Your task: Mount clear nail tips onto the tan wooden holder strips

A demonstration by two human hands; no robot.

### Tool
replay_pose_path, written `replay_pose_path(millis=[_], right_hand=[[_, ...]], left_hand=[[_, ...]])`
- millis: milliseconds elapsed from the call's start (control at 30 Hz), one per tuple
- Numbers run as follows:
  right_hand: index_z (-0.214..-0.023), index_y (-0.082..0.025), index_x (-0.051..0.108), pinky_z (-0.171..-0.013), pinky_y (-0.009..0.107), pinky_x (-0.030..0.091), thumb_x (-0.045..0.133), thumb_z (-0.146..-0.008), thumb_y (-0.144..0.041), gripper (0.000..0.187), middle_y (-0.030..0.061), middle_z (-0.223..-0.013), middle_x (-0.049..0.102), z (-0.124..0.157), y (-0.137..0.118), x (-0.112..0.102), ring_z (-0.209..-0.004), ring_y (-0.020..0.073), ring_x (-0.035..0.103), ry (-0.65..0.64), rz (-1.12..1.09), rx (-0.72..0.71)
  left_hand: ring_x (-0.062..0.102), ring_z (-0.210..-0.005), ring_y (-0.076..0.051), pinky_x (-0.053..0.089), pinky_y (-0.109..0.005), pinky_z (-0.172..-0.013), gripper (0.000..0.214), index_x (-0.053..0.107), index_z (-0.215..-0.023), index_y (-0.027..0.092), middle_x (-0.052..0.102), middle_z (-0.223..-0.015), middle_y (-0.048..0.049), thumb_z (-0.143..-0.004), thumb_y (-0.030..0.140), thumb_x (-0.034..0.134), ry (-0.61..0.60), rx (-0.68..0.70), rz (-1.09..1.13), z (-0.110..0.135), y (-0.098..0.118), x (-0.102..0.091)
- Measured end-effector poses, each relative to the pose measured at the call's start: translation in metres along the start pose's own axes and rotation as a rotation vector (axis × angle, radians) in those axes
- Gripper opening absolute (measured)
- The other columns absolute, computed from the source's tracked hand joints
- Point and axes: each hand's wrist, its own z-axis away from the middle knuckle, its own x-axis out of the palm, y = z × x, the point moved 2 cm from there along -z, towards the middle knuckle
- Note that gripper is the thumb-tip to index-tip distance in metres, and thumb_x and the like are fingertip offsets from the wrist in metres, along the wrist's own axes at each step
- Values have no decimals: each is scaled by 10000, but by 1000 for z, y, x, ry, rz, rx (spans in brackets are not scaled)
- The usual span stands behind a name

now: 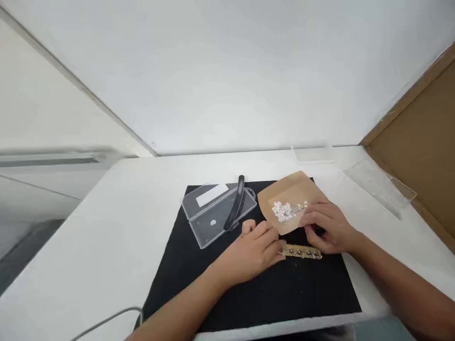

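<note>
My left hand [254, 251] is closed around the left end of a narrow tan strip [302, 251], which carries a row of several small shiny pieces. That end is hidden by my fingers. My right hand [329, 228] has its fingers drawn together over the right edge of a brown paper tray [296, 184]; whatever is between the fingertips is too small to tell. Small white pieces [282, 211] lie heaped in the tray, with some smaller bits beside them near my right fingertips. The strip is just below the tray, over the black mat [277, 300].
An opened clear plastic case [209, 229] with a white label lies left of the tray, a dark curved handle-like tool [235, 203] across it. Clear plastic pieces [377, 184] rest at right beside a brown panel [423, 137]. A cable [117, 314] runs at the lower left.
</note>
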Motion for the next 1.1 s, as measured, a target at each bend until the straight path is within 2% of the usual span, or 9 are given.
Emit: replay_pose_path(millis=[167, 367, 433, 700, 867, 1100], right_hand=[[-1013, -232, 588, -720, 348, 399, 614, -898, -141, 148, -23, -773, 638, -2, -8, -2, -677, 161, 577, -77, -67, -21], [-956, -224, 615, -776, 379, 390, 654, -941, -298, 85, 21, -837, 655, -4, -26, 6, -803, 200, 575, -325, -32, -42], [-932, -221, 619, -788, 377, 389, 652, -966, -317, 107, 19, -825, 647, -4, -28, 9, -806, 197, 567, -365, -23, -55], [-885, -208, 595, -745, 318, 376, 641, -996, -202, 120, -3, -816, 660, -2, -24, 11, -775, 157, 559, -355, -64, -15], [-881, -201, 600, -756, 317, 380, 636, -1031, -229, 158, -3, -829, 674, 1, -24, 12, -781, 153, 566, -369, -65, 1], [-860, -204, 605, -777, 353, 355, 569, -1080, -168, 226, -1, -866, 684, -3, -35, 10, -814, 162, 543, -418, 131, -95]], left_hand=[[559, -991, -259, 302, -384, -738, 224, 664, -1136, 161, 701, -1037, -75, -1076, 378, 661, -26, -39, 40, 3, 0, 5], [560, -994, -248, 298, -391, -785, 240, 655, -1044, 173, 707, -1024, -56, -1089, 407, 632, -45, -92, 144, 2, 0, 4], [561, -999, -245, 304, -389, -798, 229, 656, -1020, 170, 707, -1028, -59, -1100, 381, 615, -36, -97, 159, 1, 0, 4], [562, -980, -225, 362, -360, -810, 185, 671, -1010, 168, 705, -993, -53, -1098, 321, 619, 19, -69, 235, 1, -3, 5], [568, -976, -224, 393, -358, -824, 174, 682, -1017, 176, 705, -987, -53, -1096, 316, 616, -4, -93, 268, 1, -4, 5], [584, -995, -231, 425, -366, -846, 155, 692, -1018, 176, 720, -984, -63, -1085, 304, 633, 3, -88, 260, 2, -4, 6]])
